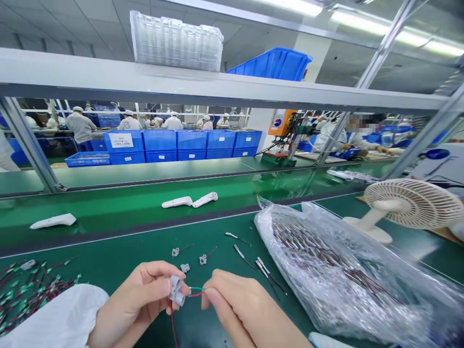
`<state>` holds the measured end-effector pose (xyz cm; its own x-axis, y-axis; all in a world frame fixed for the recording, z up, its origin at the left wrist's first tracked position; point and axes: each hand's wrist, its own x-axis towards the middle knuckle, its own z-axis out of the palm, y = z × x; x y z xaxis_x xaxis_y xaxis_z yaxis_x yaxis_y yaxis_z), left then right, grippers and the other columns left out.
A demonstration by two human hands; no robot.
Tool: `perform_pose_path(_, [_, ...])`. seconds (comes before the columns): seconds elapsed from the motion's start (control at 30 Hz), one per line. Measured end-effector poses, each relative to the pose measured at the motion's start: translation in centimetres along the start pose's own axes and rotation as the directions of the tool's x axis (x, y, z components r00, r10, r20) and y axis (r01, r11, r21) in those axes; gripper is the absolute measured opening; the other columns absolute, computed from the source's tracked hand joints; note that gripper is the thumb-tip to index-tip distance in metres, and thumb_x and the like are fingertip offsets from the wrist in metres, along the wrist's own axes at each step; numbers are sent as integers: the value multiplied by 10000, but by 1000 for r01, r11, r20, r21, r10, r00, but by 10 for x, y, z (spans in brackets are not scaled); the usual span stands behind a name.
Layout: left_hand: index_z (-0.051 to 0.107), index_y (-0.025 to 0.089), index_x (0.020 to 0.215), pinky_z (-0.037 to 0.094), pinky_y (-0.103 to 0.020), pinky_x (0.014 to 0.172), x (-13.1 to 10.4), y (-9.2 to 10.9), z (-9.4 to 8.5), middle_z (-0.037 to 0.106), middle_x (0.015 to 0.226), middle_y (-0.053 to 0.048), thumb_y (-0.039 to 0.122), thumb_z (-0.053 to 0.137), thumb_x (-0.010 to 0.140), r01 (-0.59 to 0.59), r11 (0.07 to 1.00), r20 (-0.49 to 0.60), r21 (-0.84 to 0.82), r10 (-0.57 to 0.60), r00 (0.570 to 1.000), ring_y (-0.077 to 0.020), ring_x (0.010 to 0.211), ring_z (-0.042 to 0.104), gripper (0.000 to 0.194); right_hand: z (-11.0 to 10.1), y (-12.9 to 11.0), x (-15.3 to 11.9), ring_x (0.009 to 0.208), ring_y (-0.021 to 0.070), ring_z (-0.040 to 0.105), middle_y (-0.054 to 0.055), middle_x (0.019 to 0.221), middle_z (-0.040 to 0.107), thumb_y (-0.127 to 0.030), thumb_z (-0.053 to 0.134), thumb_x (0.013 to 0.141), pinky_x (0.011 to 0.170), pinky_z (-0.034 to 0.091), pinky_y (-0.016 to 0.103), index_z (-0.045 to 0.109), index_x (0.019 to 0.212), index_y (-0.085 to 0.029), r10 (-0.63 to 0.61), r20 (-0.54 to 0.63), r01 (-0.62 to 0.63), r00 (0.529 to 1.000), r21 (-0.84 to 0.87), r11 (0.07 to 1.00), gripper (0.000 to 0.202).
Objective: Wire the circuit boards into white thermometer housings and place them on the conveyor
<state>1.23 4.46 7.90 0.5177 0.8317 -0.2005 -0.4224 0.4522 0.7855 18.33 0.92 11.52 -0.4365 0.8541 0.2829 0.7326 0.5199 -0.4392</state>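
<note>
My left hand (145,295) pinches a small grey plastic housing (176,291) between thumb and fingers. A red wire (173,324) hangs down from that part. Just to the right, my right hand (235,302) is closed on thin green and red wires (196,291) that run to the housing. Whether they end in a connector is hidden by the fingers. Beyond my hands lie two grey housings with short wires, one (175,252) and another (203,259), plus a loose grey piece (185,268). Several silver metal parts with wires (263,266) rest to the right.
A clear plastic bag (326,270) full of wired metal parts covers the right side, near a white fan (409,205). Many wires with green ends (39,290) lie at left. White plastic shells (177,202) sit on the green belt (119,205). A shelf (217,87) crosses overhead.
</note>
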Motion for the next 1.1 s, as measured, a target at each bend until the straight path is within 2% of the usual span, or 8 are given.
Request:
perform_pose_path(0.17, [686, 209, 689, 407, -195, 577, -6, -6, 2, 618, 637, -8, 348, 733, 547, -29, 999, 54, -22, 30, 998, -75, 567, 516, 205, 4, -12, 1, 365, 98, 435, -25, 498, 507, -140, 374, 795, 351, 252, 223, 416, 552, -192, -87, -95, 61, 992, -250, 966, 252])
perform_pose_path(0.37, [661, 185, 618, 404, -215, 542, -17, -2, 16, 570, 654, 0, 353, 758, 482, -39, 999, -28, 37, 40, 999, -93, 551, 499, 236, 5, -26, -3, 337, 99, 385, -54, 418, 467, -102, 425, 732, 372, 142, 256, 374, 534, -199, -114, -108, 78, 988, -295, 952, 227])
perform_pose_path(0.57, [615, 145, 578, 396, -190, 533, -15, 4, 24, 567, 579, 16, 187, 754, 482, -152, 965, -74, 216, 171, 982, -85, 531, 490, 174, 3, -25, 0, 421, 122, 406, -32, 520, 464, -173, 277, 822, 401, 204, 236, 417, 762, -207, 146, 52, -144, 988, -29, 989, 155])
perform_pose_path(0.67, [567, 139, 534, 383, -170, 489, -14, 5, 26, 553, 528, 34, 180, 751, 466, -164, 969, -80, 184, 181, 980, -70, 486, 475, 200, 7, -21, -3, 486, 132, 409, -17, 586, 454, -231, 230, 844, 433, 256, 228, 389, 807, -215, 218, 79, -226, 973, 108, 968, 164])
perform_pose_path(0.77, [566, 150, 587, 397, -174, 506, -17, 4, 27, 550, 543, 39, 222, 733, 499, -145, 977, -81, 154, 159, 984, -77, 508, 486, 202, 13, -17, -9, 539, 133, 421, -6, 631, 459, -253, 257, 843, 474, 288, 229, 398, 770, -219, 232, 55, -238, 971, 233, 943, 162])
perform_pose_path(0.87, [585, 152, 629, 422, -196, 548, -19, 0, 27, 564, 576, 25, 207, 708, 544, -190, 951, -106, 244, 222, 969, -92, 547, 506, 159, 18, -16, -14, 531, 124, 398, -11, 610, 448, -257, 288, 840, 480, 273, 232, 413, 754, -215, 242, -24, -221, 970, 335, 916, 157])
perform_pose_path(1.0, [610, 144, 590, 434, -194, 497, -17, -1, 29, 596, 571, 6, 130, 720, 500, -334, 888, -51, 316, 367, 929, -98, 514, 515, 143, 23, -13, -15, 423, 76, 273, -57, 496, 351, -364, 326, 849, 410, 204, 214, 399, 731, -197, 247, 5, -191, 969, 648, 737, 217])
perform_pose_path(1.1, [635, 161, 589, 443, -178, 472, -18, 1, 31, 633, 576, -2, 61, 718, 495, -542, 718, 67, 437, 575, 815, -105, 512, 542, 161, 25, -11, -14, 362, 37, 180, -102, 437, 278, -460, 412, 804, 359, 149, 179, 394, 732, -193, 261, 122, -225, 958, 883, 412, 278])
